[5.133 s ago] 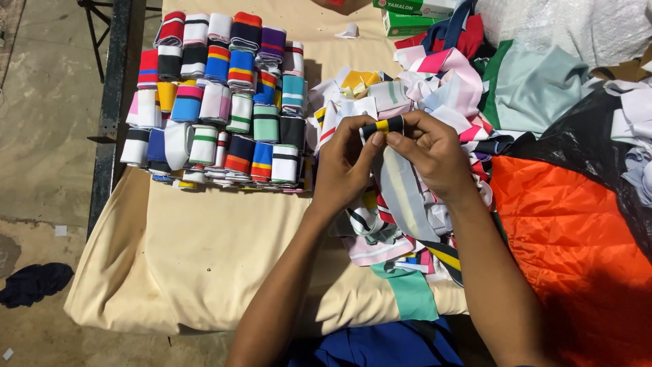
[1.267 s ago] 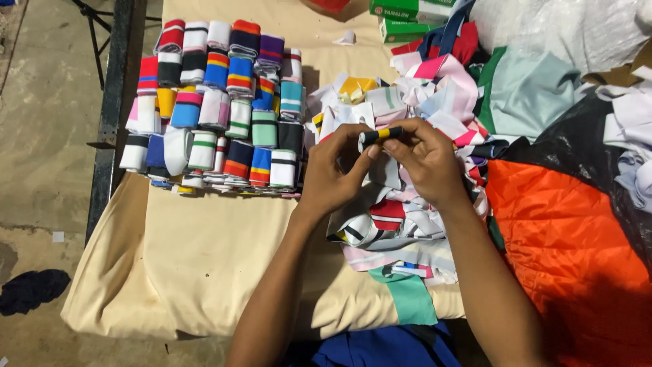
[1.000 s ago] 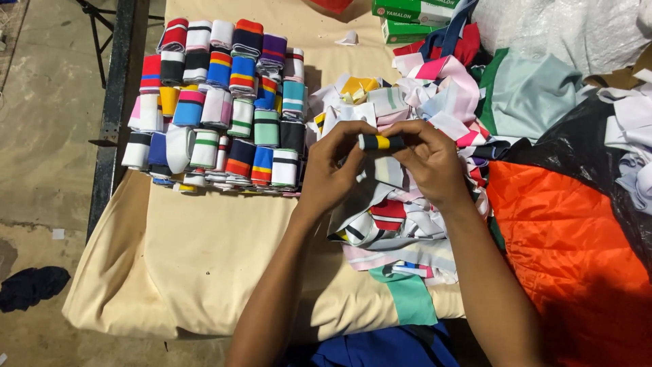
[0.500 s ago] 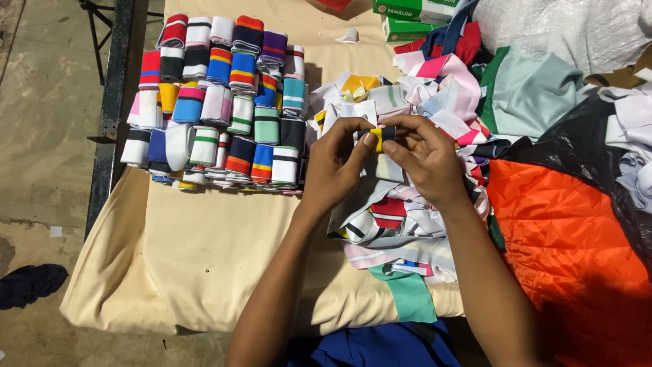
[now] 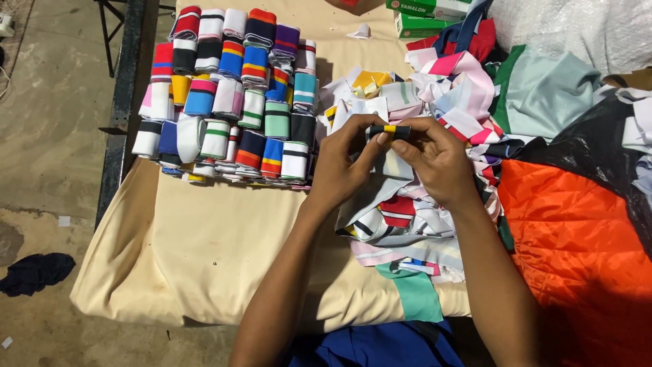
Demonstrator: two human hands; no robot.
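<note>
The small black roll of ribbed fabric with a yellow stripe (image 5: 389, 130) shows only its top; its lower part is hidden behind the fingertips of the left hand (image 5: 343, 166) and right hand (image 5: 435, 160) that pinch it. Beneath both hands, the loose heap of striped fabric strips (image 5: 407, 224) is partly covered, so its pieces there cannot be told apart. Right of the right hand, the orange quilted fabric (image 5: 577, 251) runs off the picture's edge. Below the forearms, the blue cloth (image 5: 380, 345) is cut off at the bottom edge.
</note>
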